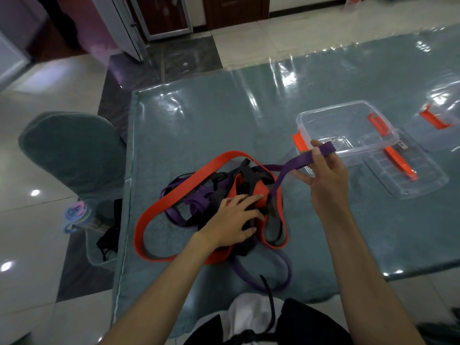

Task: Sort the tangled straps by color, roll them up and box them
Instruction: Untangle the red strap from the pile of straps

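No legible text — only a blurred label on the lid (408, 168).

arms: both bare all the way up, no sleeves to see
left hand (232, 220): bare, no glove, no ring or watch
right hand (326, 175): bare, no glove, no ring or watch
wrists: nothing worn on either one
top (249, 317): white in the middle, black on both sides, down at the bottom edge
cord (270, 300): thin and black, runs down over the white part of the top
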